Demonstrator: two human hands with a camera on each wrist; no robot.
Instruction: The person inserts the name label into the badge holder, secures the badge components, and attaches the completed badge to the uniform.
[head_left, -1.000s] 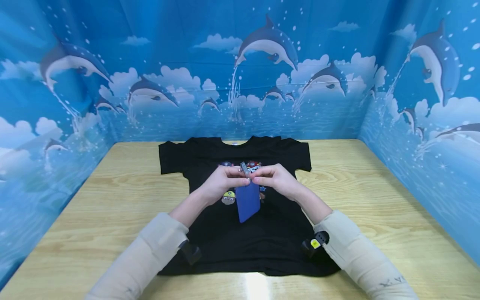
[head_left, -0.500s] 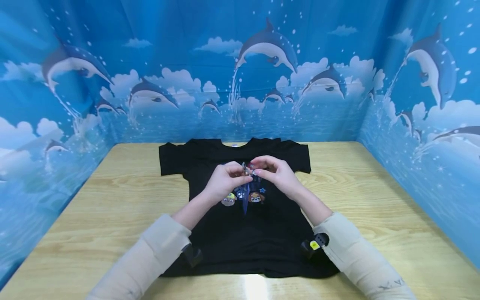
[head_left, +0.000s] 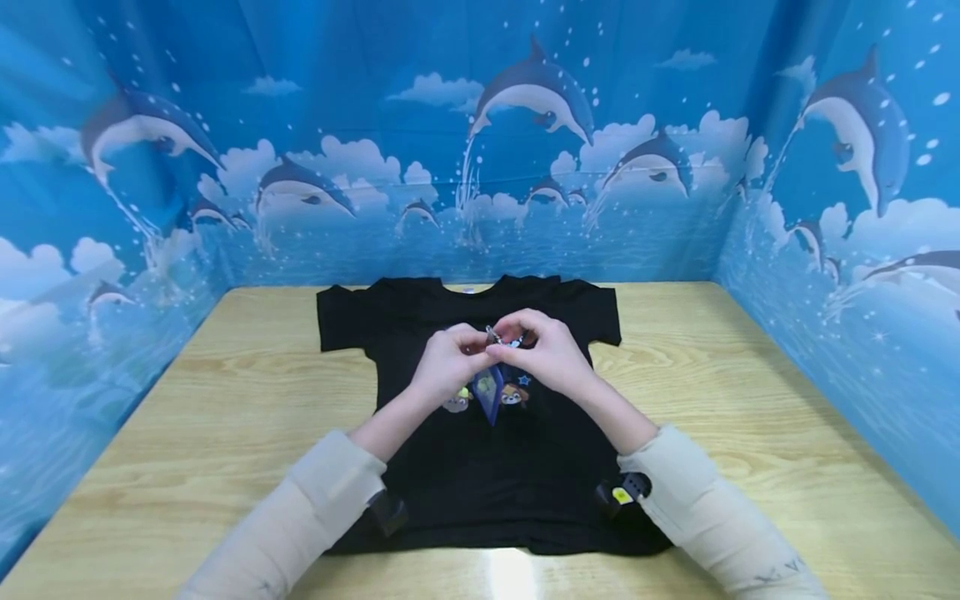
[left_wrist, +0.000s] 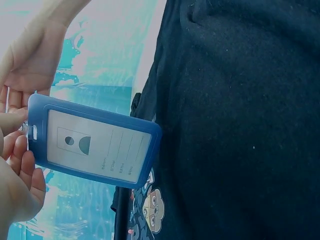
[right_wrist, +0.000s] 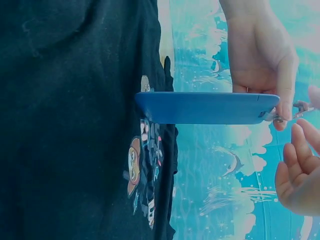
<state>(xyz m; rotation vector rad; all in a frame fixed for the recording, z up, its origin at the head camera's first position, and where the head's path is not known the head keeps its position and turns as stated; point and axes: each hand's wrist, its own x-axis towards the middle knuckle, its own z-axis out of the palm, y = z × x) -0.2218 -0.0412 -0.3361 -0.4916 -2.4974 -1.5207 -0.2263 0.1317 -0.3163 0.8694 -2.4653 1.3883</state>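
Note:
A blue badge holder with a white printed card in its window hangs from a metal clip and a short clear strap. Above the chest print of a spread black T-shirt, my left hand pinches the clip end between thumb and fingers. My right hand meets it from the other side, thumb and fingertips pinching the same clip end. Fingers cover most of the clip in the head view. The right wrist view catches the holder nearly edge-on.
The T-shirt lies flat, neck toward the far side, on a wood-grain table. Cartoon dog heads are printed on its chest. A blue curtain with dolphins and clouds stands behind and at both sides.
The badge holder has turned about its hanging end, from its plain blue back through edge-on to partly showing its window. My right hand's fingers lifted, then closed in again at the clip.

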